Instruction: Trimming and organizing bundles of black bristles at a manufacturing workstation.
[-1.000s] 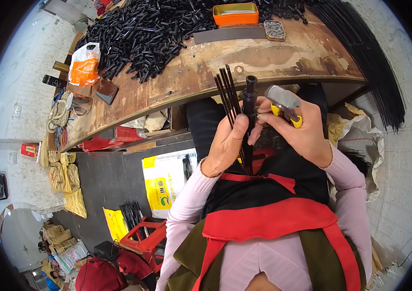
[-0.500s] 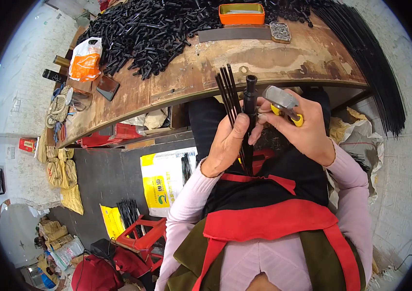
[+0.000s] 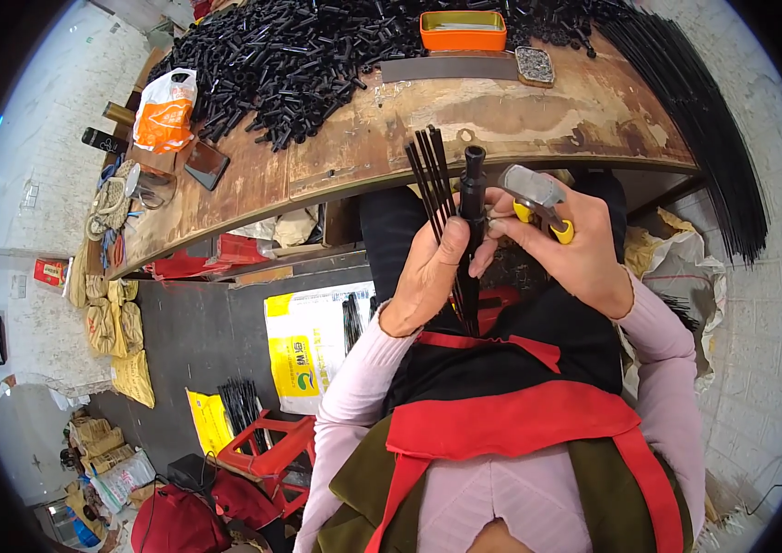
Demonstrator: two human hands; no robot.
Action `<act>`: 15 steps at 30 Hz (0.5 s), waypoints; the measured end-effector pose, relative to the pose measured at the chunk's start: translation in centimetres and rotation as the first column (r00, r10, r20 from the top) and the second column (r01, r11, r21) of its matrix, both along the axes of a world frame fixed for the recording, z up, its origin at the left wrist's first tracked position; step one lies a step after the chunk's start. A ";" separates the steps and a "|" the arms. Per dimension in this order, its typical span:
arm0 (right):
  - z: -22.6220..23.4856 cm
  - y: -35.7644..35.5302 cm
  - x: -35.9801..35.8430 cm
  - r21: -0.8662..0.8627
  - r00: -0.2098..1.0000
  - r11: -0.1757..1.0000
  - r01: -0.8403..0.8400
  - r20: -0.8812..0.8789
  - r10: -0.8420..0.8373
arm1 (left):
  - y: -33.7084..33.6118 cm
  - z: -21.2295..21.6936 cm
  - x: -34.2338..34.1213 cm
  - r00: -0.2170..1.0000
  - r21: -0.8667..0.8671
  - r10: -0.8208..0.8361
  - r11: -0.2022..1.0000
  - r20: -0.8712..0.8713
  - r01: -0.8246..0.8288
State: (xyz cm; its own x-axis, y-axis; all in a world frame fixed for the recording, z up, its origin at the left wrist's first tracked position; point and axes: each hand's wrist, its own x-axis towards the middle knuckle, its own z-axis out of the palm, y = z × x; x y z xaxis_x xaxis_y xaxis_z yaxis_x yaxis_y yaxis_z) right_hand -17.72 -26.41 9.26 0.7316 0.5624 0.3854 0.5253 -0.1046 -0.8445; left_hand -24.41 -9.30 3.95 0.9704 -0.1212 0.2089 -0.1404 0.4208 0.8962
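Note:
My left hand (image 3: 428, 274) is closed round several thin black rods (image 3: 431, 180) and a thicker black tubular fitting (image 3: 473, 189), which stands roughly upright with its flared end toward the table. In my right hand (image 3: 584, 238) is a hammer (image 3: 535, 187) with a metal head and a yellow-and-black handle. The right thumb and fingertips also pinch together beside the black fitting; whatever small thing they may hold there is too small to make out. Both hands are close together over my lap, just in front of the table edge.
On the wooden table (image 3: 354, 166) lie a heap of black tubular fittings (image 3: 290, 74), an orange tin (image 3: 465, 39), a small tray of metal bits (image 3: 535, 66), a grey strip (image 3: 446, 68), a phone (image 3: 206, 166) and long black rods (image 3: 686, 101). A red stool (image 3: 285, 452) stands lower left.
Almost nothing differs. The view has shifted slightly, and both hands keep the same hold on the black fitting, the rods and the hammer.

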 end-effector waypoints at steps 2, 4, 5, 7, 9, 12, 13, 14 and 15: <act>-0.5 0.1 0.1 0.025 1.000 1.000 -0.006 0.005 0.006 | -0.2 0.2 -0.1 0.997 0.023 0.057 0.998 -0.043 -0.057; -1.0 0.1 0.2 0.047 1.000 0.999 -0.009 0.012 0.008 | -0.4 0.5 -0.1 0.998 0.018 0.061 0.998 -0.026 -0.060; -1.2 0.1 0.1 0.062 1.000 0.998 0.002 0.002 -0.002 | -0.5 0.6 -0.1 0.998 0.015 0.065 0.998 -0.010 -0.064; -1.3 0.2 0.1 0.077 1.000 0.997 0.008 -0.008 -0.008 | -0.4 0.6 -0.1 0.997 0.022 0.073 0.997 -0.009 -0.073; -1.1 0.5 0.0 0.096 0.998 0.995 0.019 -0.055 -0.013 | -0.4 0.5 0.0 0.997 0.030 0.079 0.996 -0.007 -0.079; -0.1 0.7 -0.1 -0.003 0.990 0.999 0.049 0.132 -0.048 | -0.4 0.3 0.0 0.994 0.056 0.106 0.993 -0.015 -0.105; 0.1 0.7 0.1 -0.001 0.990 0.999 0.047 0.131 -0.047 | -0.4 0.2 0.0 0.993 0.059 0.119 0.991 -0.015 -0.118; 0.2 0.8 0.4 -0.014 0.979 1.000 0.012 0.205 -0.009 | -0.3 0.1 0.0 0.991 0.063 0.132 0.989 -0.014 -0.131; 0.4 0.8 0.6 -0.030 0.961 0.999 -0.020 0.277 0.028 | -0.1 -0.1 0.0 0.991 0.065 0.133 0.989 -0.015 -0.131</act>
State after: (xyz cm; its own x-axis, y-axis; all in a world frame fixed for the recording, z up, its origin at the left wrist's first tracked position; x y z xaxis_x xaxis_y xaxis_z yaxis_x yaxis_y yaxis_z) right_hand -17.08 -25.66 9.61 0.5843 0.5913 0.5558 0.7409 -0.1094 -0.6626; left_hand -24.39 -9.43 3.84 0.9825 -0.0042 0.1864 -0.1738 0.3419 0.9235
